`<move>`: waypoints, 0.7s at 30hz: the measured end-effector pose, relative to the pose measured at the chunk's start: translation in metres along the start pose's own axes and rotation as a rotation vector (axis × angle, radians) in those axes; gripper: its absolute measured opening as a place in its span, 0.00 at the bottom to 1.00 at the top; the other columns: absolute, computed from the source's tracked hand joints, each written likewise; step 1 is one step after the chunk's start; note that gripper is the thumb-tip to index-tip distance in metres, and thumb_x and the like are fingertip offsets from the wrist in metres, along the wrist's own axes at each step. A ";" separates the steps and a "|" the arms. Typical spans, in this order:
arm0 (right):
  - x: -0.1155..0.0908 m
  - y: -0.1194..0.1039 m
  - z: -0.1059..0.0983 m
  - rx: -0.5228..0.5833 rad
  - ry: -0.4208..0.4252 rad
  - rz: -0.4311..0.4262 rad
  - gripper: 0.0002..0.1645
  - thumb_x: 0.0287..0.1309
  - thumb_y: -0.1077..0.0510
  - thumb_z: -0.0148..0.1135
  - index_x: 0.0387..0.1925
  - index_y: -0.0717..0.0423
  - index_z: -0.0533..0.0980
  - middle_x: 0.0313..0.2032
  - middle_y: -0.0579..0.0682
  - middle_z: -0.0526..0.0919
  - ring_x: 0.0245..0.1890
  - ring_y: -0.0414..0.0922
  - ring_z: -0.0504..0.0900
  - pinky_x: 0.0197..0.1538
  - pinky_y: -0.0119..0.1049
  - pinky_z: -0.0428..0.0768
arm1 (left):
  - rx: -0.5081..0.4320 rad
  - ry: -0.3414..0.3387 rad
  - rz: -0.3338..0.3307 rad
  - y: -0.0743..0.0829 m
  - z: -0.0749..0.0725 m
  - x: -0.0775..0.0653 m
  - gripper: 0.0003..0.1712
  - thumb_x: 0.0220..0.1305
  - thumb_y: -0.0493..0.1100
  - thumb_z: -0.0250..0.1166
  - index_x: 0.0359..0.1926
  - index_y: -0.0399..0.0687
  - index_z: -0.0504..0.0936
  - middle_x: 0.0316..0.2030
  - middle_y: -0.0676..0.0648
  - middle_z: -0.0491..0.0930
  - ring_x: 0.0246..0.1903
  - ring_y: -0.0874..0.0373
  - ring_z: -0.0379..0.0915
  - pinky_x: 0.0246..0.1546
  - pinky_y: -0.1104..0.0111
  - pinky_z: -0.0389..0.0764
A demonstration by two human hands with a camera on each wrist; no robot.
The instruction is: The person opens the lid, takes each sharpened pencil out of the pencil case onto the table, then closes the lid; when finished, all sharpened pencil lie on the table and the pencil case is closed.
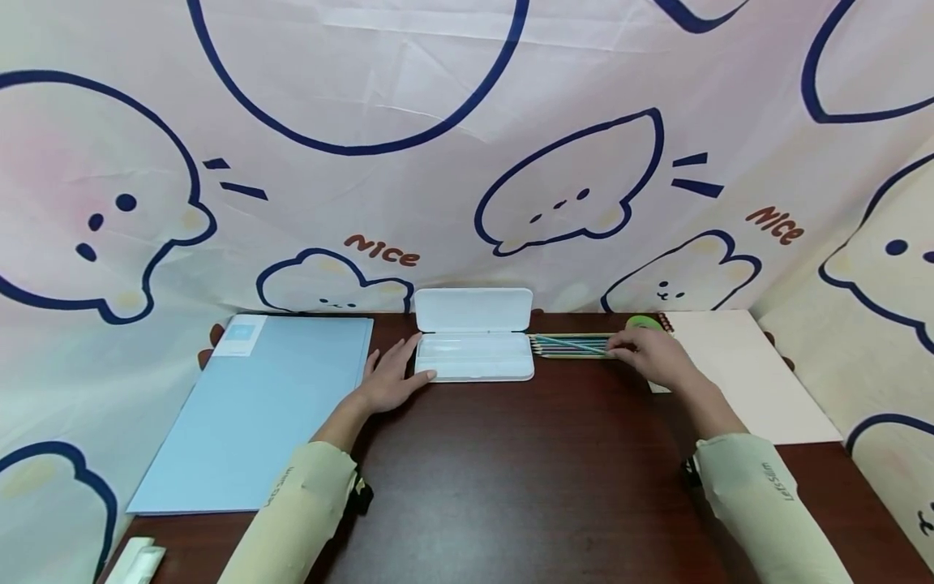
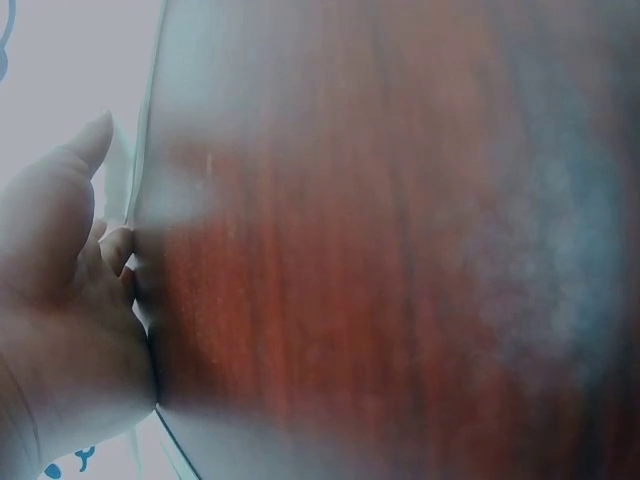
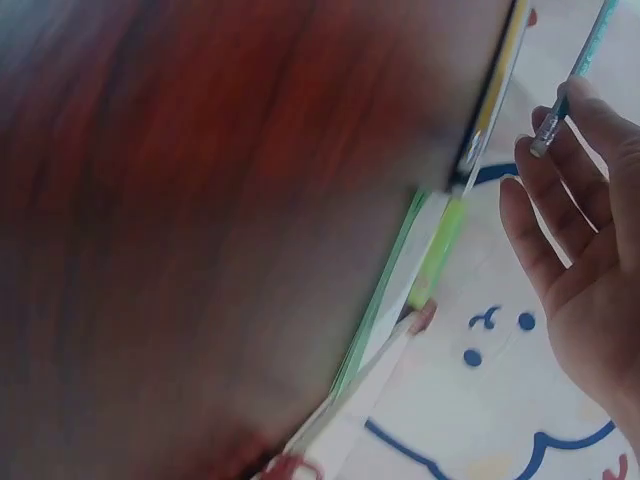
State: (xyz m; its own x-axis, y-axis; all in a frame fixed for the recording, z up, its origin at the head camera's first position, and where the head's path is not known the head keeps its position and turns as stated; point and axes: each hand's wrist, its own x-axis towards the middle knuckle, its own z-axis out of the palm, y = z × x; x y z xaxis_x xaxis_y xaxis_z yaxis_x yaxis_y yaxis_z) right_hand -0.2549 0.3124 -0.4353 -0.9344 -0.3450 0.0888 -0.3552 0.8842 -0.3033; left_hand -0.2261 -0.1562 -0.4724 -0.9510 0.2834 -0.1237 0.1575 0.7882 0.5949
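Note:
A white pencil case (image 1: 474, 367) lies with its lid (image 1: 473, 310) raised at the back of the table; the tray holds nothing visible. My left hand (image 1: 390, 381) rests against its left end, thumb on the front corner and fingers extended along the side. To the right of the case is a row of pencils (image 1: 554, 354), points towards the case. Over them my right hand (image 1: 651, 357) pinches a teal pencil (image 3: 590, 52) near its eraser end, between thumb and index finger. The other fingers of that hand are loosely bent in the right wrist view.
A large light-blue folder (image 1: 270, 405) lies on the left, a spiral-bound white pad (image 1: 744, 381) on the right. Behind the right hand sits a green round item (image 1: 642, 322). White strips (image 1: 136, 561) lie at the front left. A printed cloth (image 1: 438, 195) hangs behind the table.

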 end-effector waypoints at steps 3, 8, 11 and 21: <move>-0.004 0.008 -0.003 -0.008 -0.021 0.037 0.06 0.66 0.53 0.66 0.40 0.46 0.87 0.40 0.49 0.89 0.40 0.48 0.81 0.48 0.55 0.80 | -0.005 -0.001 0.000 -0.003 0.000 0.002 0.49 0.73 0.62 0.57 0.82 0.51 0.44 0.80 0.42 0.51 0.80 0.41 0.40 0.75 0.38 0.31; -0.009 0.018 -0.005 -0.025 -0.054 0.047 0.06 0.66 0.54 0.66 0.40 0.47 0.87 0.42 0.51 0.89 0.40 0.50 0.82 0.49 0.57 0.80 | -0.025 0.008 0.005 -0.010 0.004 0.006 0.49 0.72 0.64 0.56 0.82 0.54 0.44 0.81 0.44 0.50 0.81 0.43 0.38 0.76 0.40 0.27; -0.012 0.022 -0.004 -0.033 -0.063 0.043 0.06 0.66 0.55 0.66 0.40 0.46 0.87 0.41 0.50 0.89 0.39 0.49 0.81 0.49 0.56 0.80 | -0.018 0.008 0.006 -0.007 0.002 0.003 0.49 0.72 0.65 0.55 0.82 0.53 0.44 0.80 0.43 0.50 0.80 0.41 0.39 0.75 0.39 0.28; -0.014 0.028 0.001 -0.108 -0.116 0.028 0.03 0.65 0.54 0.67 0.36 0.43 0.86 0.39 0.46 0.88 0.38 0.47 0.82 0.46 0.55 0.81 | -0.006 0.012 0.014 0.000 0.001 -0.002 0.48 0.73 0.63 0.55 0.82 0.50 0.45 0.80 0.41 0.51 0.80 0.39 0.41 0.75 0.37 0.32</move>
State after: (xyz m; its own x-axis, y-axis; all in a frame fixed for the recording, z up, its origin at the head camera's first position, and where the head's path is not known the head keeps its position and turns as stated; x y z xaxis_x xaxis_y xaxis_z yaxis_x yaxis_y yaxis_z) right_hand -0.2519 0.3411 -0.4460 -0.9368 -0.3485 -0.0298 -0.3361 0.9204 -0.1996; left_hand -0.2238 -0.1563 -0.4732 -0.9518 0.2879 -0.1060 0.1691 0.7806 0.6017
